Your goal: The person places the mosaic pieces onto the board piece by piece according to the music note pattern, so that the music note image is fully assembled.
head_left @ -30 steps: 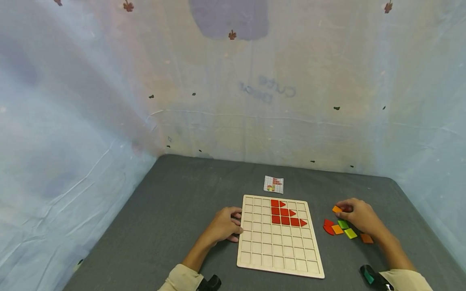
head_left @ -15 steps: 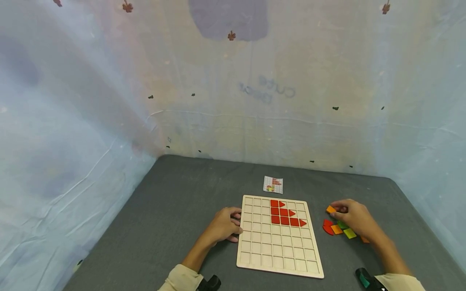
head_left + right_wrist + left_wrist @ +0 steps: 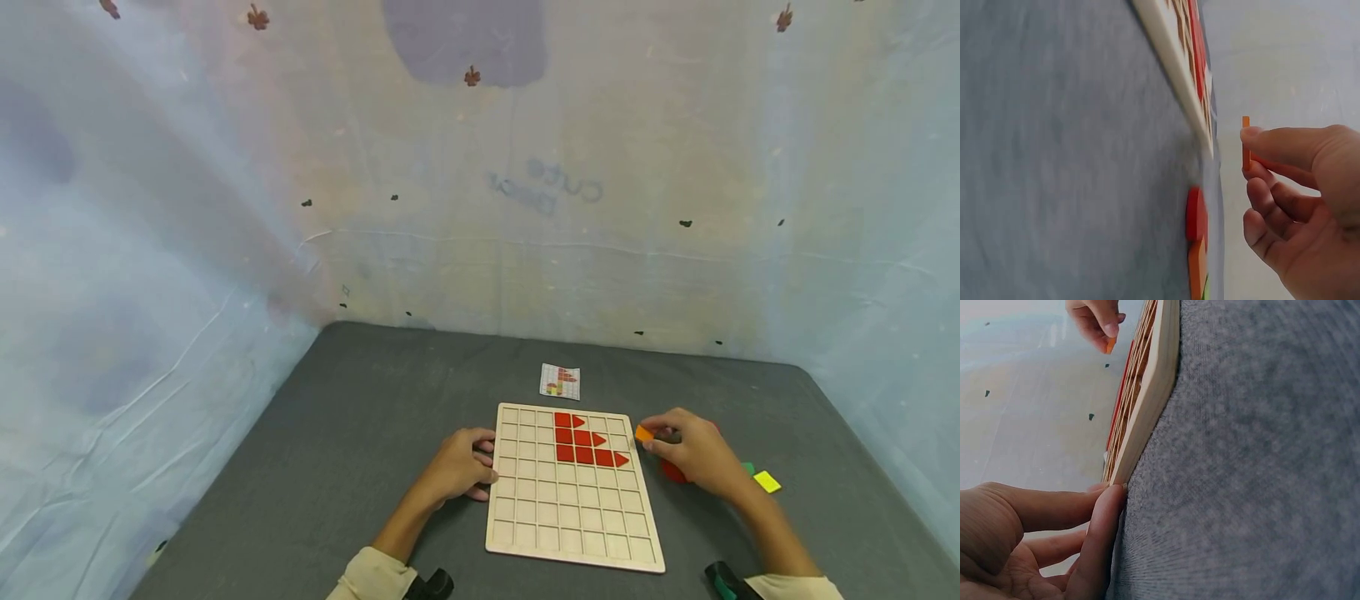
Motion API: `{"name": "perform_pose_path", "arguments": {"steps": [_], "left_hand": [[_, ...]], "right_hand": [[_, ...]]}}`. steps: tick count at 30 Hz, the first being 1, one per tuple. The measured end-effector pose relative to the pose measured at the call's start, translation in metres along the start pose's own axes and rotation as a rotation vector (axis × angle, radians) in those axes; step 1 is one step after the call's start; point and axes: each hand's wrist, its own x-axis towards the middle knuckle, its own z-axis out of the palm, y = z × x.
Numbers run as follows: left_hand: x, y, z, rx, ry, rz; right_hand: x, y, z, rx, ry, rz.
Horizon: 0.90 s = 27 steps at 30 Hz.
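Observation:
My right hand [image 3: 697,454] pinches an orange square tile [image 3: 643,433] between thumb and fingertips, just beyond the right edge of a wooden grid board [image 3: 525,492]. The right wrist view shows the tile [image 3: 1246,147] edge-on, held above the tabletop. Red square and triangular tiles [image 3: 584,456] fill three short rows in the board's upper right part. At the board's left edge is my left hand [image 3: 453,467]; in the left wrist view, its thumb and a finger [image 3: 1107,519] grip that edge.
Loose pieces lie right of the board: a red rounded piece [image 3: 1195,215], an orange tile [image 3: 1197,269], a yellow tile [image 3: 767,482] and a green one [image 3: 748,468], partly hidden by my right arm. A small printed pattern card [image 3: 560,382] lies beyond the board.
My right hand has carried the orange tile left from over the loose pieces to the board's right edge. The left hand has stayed at the board.

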Motion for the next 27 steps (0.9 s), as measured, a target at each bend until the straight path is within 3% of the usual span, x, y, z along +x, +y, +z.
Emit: {"name": "perform_pose_path", "arguments": {"steps": [6,18,27], "left_hand": [[0.000,0.000,0.001,0.005,0.003,-0.002],[0.001,0.000,0.000,0.010,0.009,-0.004],[0.001,-0.001,0.000,0.006,0.007,-0.009]], "right_hand": [[0.002,-0.017,0.009,0.036,0.010,-0.050],[0.001,-0.042,0.024,0.131,-0.025,-0.054],[0.001,-0.052,0.032,0.205,-0.065,-0.139]]}}
